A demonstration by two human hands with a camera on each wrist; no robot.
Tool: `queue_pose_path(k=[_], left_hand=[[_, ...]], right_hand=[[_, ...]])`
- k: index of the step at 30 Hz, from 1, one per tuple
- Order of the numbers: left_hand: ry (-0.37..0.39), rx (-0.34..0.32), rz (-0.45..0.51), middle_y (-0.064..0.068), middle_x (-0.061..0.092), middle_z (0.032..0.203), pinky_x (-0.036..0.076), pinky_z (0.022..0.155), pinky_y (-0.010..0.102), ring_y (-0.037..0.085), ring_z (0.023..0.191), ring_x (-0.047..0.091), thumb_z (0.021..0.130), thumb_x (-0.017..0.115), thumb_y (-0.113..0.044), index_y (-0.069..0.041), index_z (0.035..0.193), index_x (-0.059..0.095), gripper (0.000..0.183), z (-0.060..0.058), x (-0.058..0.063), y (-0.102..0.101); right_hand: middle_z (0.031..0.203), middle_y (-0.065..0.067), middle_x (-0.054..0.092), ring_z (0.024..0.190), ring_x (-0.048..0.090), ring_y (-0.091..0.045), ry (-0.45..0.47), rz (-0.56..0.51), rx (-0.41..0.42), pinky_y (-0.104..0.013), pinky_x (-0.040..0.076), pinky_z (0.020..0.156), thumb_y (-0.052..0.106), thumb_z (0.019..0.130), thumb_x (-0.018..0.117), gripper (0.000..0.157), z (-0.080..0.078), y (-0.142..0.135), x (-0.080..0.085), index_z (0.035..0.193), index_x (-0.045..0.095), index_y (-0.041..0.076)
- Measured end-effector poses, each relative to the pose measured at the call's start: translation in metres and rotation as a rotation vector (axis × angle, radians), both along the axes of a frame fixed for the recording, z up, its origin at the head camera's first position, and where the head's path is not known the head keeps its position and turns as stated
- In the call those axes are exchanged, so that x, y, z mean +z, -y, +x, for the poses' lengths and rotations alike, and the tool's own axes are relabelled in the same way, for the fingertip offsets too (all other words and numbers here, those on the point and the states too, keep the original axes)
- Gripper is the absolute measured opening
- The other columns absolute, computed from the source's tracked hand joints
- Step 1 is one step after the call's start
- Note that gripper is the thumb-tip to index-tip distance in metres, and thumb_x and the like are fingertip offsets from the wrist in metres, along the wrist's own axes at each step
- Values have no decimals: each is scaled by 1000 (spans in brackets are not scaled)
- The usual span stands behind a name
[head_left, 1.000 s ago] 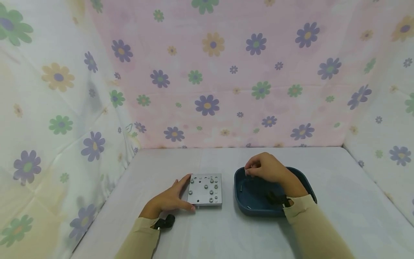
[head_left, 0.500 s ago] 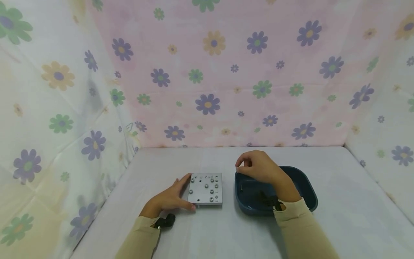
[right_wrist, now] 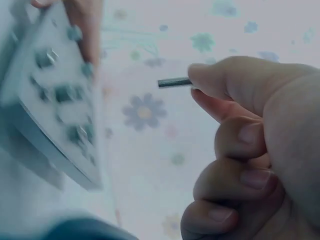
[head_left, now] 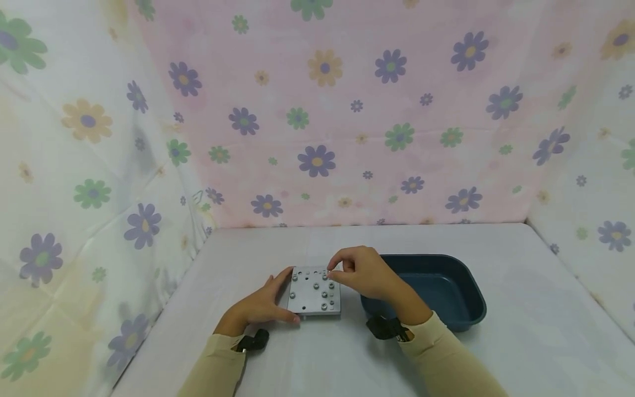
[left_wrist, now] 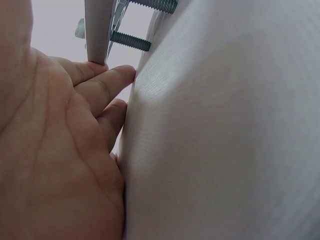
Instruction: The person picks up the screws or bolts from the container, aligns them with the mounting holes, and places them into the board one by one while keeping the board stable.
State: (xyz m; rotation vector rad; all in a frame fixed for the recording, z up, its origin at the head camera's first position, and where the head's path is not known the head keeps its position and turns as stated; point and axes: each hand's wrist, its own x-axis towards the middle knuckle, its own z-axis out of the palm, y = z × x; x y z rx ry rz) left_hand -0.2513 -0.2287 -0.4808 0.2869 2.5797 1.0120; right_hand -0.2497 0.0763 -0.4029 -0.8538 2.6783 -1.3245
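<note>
A square silvery metal plate (head_left: pixel 308 300) stands on screws that pass through it, with several socket-head screws and holes on its top. My left hand (head_left: pixel 260 303) holds it by the left side, thumb at the near edge and index finger at the far left corner. In the left wrist view, fingertips touch the plate's edge (left_wrist: pixel 97 35), and threaded shanks (left_wrist: pixel 130 41) stick out below it. My right hand (head_left: pixel 364 273) pinches a small screw (right_wrist: pixel 174 82) between thumb and index finger, its thin threaded end pointing out and its head hidden. That hand is over the plate's far right corner.
A dark blue rounded tray (head_left: pixel 446 286) stands right of the plate, partly behind the right forearm. Both rest on a white-covered table (head_left: pixel 317 358). Flowered cloth (head_left: pixel 317 110) hangs at the back and both sides.
My right hand has moved left from the tray to over the plate, carrying the screw. The left hand and the plate have stayed in place.
</note>
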Motion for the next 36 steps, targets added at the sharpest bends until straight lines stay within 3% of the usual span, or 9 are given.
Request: queue_pose_path(k=[7,17,29,36], left_hand=[[-3,-17,-1,1,12,175,10,120,76,47,159,-6,62,94,-55,-36,166,18,131,0,2,0],[-15,-31,27,4,15,175,10,119,78,49,158,-7,64,95,-50,-32,166,19,129,-2,2,-1],[-13,-34,23,3,16,175,11,118,79,49,158,-5,64,94,-51,-34,166,19,128,-2,0,1],[-18,-34,31,4,16,175,13,119,78,47,159,-5,64,94,-51,-34,166,19,128,-1,-1,1]], right_hand=[[53,7,44,43,36,-7,27,-42,43,-23,31,43,26,95,76,11,9,25,-12,103,79,21],[51,9,45,43,40,-6,38,2,17,-22,29,43,26,92,79,10,18,52,-32,101,81,21],[51,8,47,45,42,-5,49,3,-18,-20,30,44,24,91,80,8,23,64,-45,98,82,22],[51,10,49,49,47,-6,19,67,-38,-21,34,47,27,89,81,5,24,67,-52,94,82,27]])
